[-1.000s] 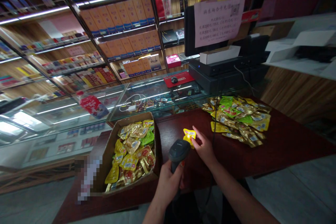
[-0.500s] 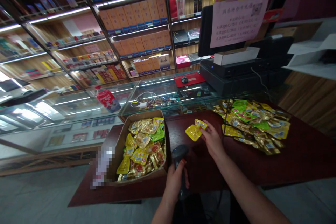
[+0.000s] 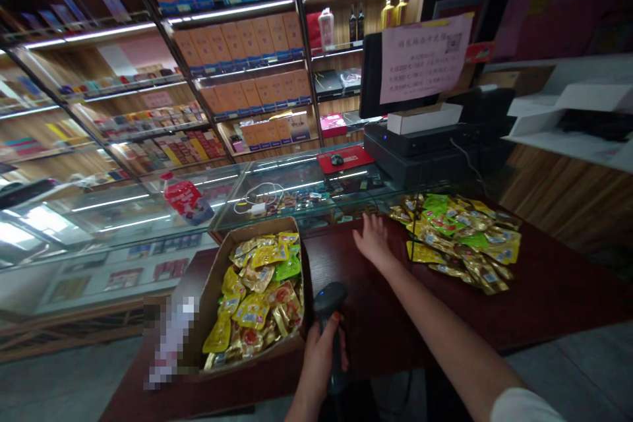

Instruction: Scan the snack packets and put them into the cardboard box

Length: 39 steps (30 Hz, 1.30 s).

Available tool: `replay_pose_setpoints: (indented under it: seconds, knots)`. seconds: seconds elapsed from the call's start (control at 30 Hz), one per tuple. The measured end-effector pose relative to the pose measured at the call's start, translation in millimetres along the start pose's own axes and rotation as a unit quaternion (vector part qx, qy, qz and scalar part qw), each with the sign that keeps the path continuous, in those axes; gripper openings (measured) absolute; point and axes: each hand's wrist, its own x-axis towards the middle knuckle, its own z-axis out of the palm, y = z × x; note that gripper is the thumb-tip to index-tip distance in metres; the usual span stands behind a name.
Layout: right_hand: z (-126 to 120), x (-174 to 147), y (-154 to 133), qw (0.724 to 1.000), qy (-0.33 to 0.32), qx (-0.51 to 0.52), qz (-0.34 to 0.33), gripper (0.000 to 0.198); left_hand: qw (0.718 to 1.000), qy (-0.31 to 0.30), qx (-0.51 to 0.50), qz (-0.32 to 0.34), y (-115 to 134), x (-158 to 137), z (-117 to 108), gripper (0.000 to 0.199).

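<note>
My left hand (image 3: 321, 349) is wrapped round the handle of a dark barcode scanner (image 3: 330, 300), held upright at the front of the table. My right hand (image 3: 374, 239) is empty, its fingers spread over the table between a carton and a pile. Snack packets in yellow, gold and green (image 3: 270, 283) fill the open cardboard box (image 3: 301, 337) on the left. More of these packets lie in a loose pile (image 3: 465, 234) on the right. The scanner's lower end is partly hidden by my left hand.
Behind the dark red table (image 3: 558, 293) runs a glass display counter (image 3: 237, 188). It bears a red-labelled pouch (image 3: 185, 199), a white cable (image 3: 267, 194), a mouse (image 3: 337, 159) and a monitor with a pink paper sign (image 3: 420, 62). Stocked shelves (image 3: 242, 66) line the wall.
My right hand has let go of the yellow packet and moved slightly left; a yellow packet now lies on top in the box. The whole view has shifted.
</note>
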Motion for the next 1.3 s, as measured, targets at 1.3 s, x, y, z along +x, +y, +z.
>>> replay_pose_setpoints:
  seconds: [1.3]
  knots:
    - [-1.0, -77.8, 70.2, 0.907, -0.025, 0.399, 0.134, 0.043, 0.999, -0.027, 0.023, 0.021, 20.5, -21.4, 6.1, 0.066]
